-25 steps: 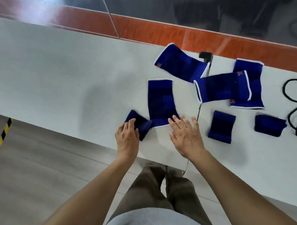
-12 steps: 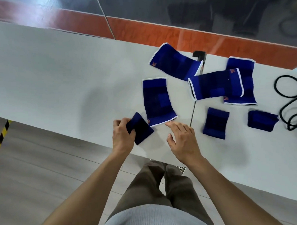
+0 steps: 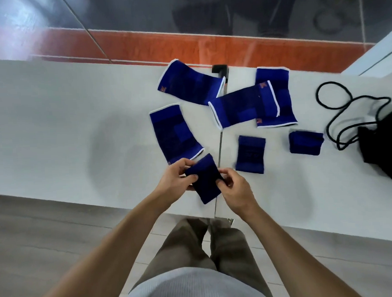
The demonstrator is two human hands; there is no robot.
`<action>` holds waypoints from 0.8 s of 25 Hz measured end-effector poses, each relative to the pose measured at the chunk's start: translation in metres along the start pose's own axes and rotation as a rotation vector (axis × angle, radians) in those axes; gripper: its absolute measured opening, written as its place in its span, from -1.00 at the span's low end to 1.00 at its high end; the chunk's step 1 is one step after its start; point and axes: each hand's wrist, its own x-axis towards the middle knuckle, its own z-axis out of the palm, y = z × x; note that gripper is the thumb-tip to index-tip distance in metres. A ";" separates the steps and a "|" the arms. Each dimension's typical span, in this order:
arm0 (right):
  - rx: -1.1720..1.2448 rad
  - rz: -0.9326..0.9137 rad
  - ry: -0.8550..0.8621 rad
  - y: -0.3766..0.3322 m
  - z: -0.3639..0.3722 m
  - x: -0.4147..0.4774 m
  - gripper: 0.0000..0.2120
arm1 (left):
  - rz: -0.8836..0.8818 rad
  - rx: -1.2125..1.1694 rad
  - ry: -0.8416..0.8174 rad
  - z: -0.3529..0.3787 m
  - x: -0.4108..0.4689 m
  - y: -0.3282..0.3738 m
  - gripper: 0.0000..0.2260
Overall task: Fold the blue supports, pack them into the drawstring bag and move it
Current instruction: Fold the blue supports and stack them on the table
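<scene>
A folded blue support (image 3: 205, 181) hangs just above the table's near edge, pinched on its left side by my left hand (image 3: 176, 179) and on its right side by my right hand (image 3: 236, 191). An unfolded support (image 3: 174, 133) lies flat right behind it. Three more unfolded supports lie farther back: one (image 3: 191, 83) at the far edge, and one (image 3: 242, 106) overlapping another (image 3: 282, 99). Two folded supports rest on the table, one (image 3: 250, 155) in the middle and one (image 3: 306, 142) to the right. The black drawstring bag (image 3: 386, 149) sits at the right edge.
The white table (image 3: 66, 131) has a seam running front to back near my hands. The bag's black cord (image 3: 337, 110) loops loosely over the table beside the bag. A small black clamp (image 3: 219, 69) sits at the far edge. An orange strip borders the floor beyond.
My left hand lifted the folded support from the table and brought it right; my right hand left the tabletop and closed on its other side. The bag has come into view.
</scene>
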 end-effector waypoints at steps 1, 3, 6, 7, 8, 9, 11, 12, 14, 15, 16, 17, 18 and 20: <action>0.048 0.030 0.029 0.006 -0.008 -0.002 -0.76 | -0.002 0.009 -0.011 0.009 0.005 0.004 -0.73; 0.097 0.065 0.108 0.017 -0.026 -0.005 -0.84 | -0.002 0.066 -0.004 0.028 0.017 0.012 -0.69; 0.170 0.082 0.244 0.028 -0.051 -0.012 -0.90 | 0.045 0.207 0.033 0.060 0.040 0.030 -0.78; 0.195 0.082 0.283 0.030 -0.058 -0.013 -0.89 | 0.082 0.267 0.042 0.069 0.049 0.037 -0.85; 0.215 0.090 0.324 0.031 -0.064 -0.013 -0.88 | 0.128 0.329 0.043 0.078 0.058 0.045 -0.90; 0.224 0.107 0.367 0.033 -0.070 -0.012 -0.87 | 0.173 0.388 0.032 0.087 0.068 0.052 -0.91; 0.217 0.148 0.449 0.035 -0.078 -0.007 -0.84 | 0.244 0.518 -0.007 0.100 0.085 0.062 -0.88; 0.208 0.170 0.482 0.036 -0.079 -0.005 -0.83 | 0.265 0.580 -0.020 0.106 0.091 0.065 -0.87; 0.186 0.184 0.517 0.037 -0.080 -0.001 -0.82 | 0.280 0.629 -0.019 0.113 0.099 0.065 -0.85; 0.171 0.177 0.523 0.038 -0.079 0.001 -0.82 | 0.286 0.633 -0.014 0.114 0.101 0.064 -0.85; 0.153 0.171 0.525 0.038 -0.079 0.003 -0.81 | 0.295 0.642 -0.012 0.115 0.103 0.062 -0.85; 0.136 0.173 0.528 0.038 -0.078 0.005 -0.80 | 0.305 0.655 -0.012 0.115 0.104 0.061 -0.85; 0.122 0.178 0.532 0.038 -0.078 0.007 -0.80 | 0.312 0.662 -0.014 0.115 0.106 0.059 -0.85; 0.096 0.190 0.535 0.041 -0.079 0.011 -0.80 | 0.325 0.680 -0.019 0.116 0.111 0.058 -0.88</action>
